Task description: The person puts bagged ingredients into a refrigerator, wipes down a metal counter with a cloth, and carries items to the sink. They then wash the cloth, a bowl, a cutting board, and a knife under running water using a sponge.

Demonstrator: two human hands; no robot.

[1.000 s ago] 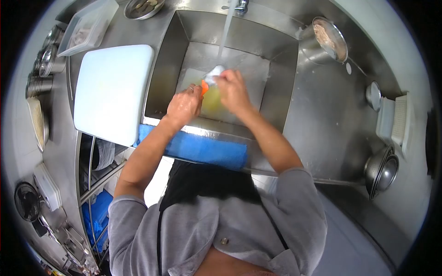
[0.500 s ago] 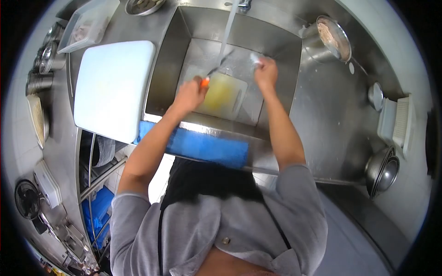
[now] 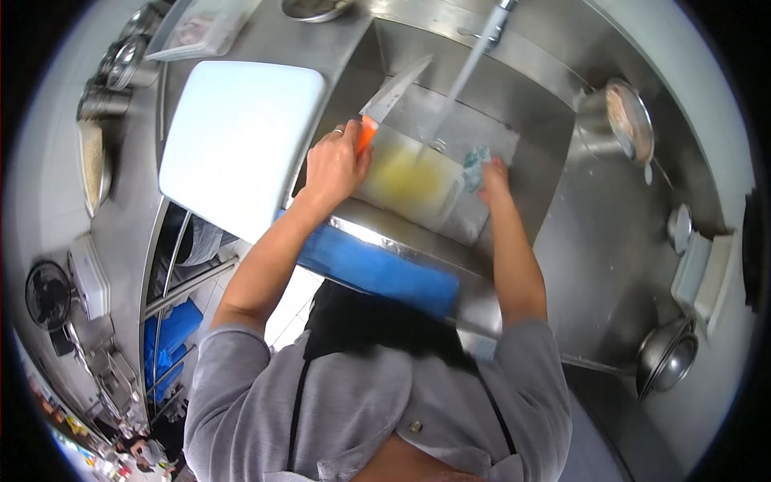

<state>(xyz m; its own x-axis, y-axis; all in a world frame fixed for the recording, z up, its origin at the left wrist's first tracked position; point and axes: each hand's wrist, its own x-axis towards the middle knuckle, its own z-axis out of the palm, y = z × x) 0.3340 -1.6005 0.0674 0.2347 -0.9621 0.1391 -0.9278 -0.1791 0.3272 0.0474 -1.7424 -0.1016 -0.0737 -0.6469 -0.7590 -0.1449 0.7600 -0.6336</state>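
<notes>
My left hand [image 3: 333, 166] is closed around the orange handle of a kitchen knife [image 3: 393, 91], its broad blade pointing up and away over the sink's left side. In my right hand [image 3: 495, 180] is a crumpled, greenish-white scrubbing cloth or pad [image 3: 475, 166]; its exact kind is unclear. Beneath and between the hands, a whitish cutting board [image 3: 426, 213] with a yellow patch and a handle slot lies in the steel sink [image 3: 546, 140]. A stream of water [image 3: 459, 90] runs from the faucet [image 3: 495, 28] into the sink.
A large white cutting board [image 3: 241, 145] rests left of the sink. Blue material [image 3: 377, 269] covers part of the front edge. At right stand a steel pot [image 3: 602, 120] and stacked metal bowls [image 3: 668, 360]. A plastic container [image 3: 201, 32] sits at the back left.
The view has shifted, so the surroundings appear further right. The knife blade has swung up from low over the sink, its side now showing. My right hand has come lower and nearer the board.
</notes>
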